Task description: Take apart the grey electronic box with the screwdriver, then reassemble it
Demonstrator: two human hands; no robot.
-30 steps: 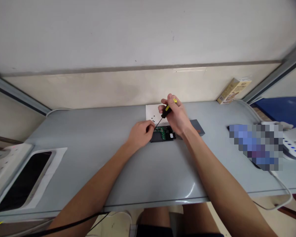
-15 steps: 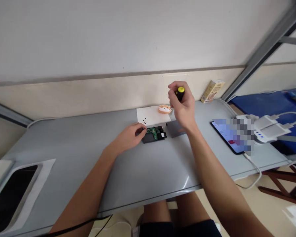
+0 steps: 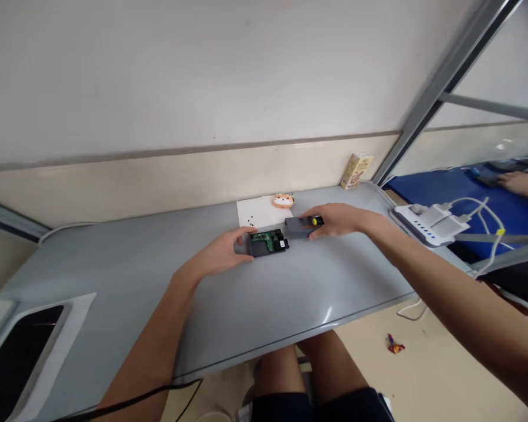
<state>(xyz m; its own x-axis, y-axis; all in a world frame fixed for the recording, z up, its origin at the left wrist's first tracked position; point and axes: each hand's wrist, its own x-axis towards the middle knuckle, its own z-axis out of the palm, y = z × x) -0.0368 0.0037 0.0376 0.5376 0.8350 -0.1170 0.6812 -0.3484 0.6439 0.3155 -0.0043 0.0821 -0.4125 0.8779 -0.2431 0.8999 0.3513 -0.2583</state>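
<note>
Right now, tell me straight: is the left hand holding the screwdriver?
No, the left hand is open against the black circuit board case, and the yellow-and-black screwdriver is in the right hand.

On the grey tabletop (image 3: 114, 264), the left hand (image 3: 217, 252) rests its fingertips against the edge of an open black drive enclosure (image 3: 264, 249) holding a green circuit board (image 3: 263, 237). Just beside it, the right hand (image 3: 338, 221) grips a yellow-capped screwdriver (image 3: 317, 221) over a grey cover (image 3: 294, 227). Behind them lies a white paper sheet (image 3: 259, 212) with small black screws (image 3: 250, 221) on it, and an orange cat-faced trinket (image 3: 283, 201) sits at its far edge.
</note>
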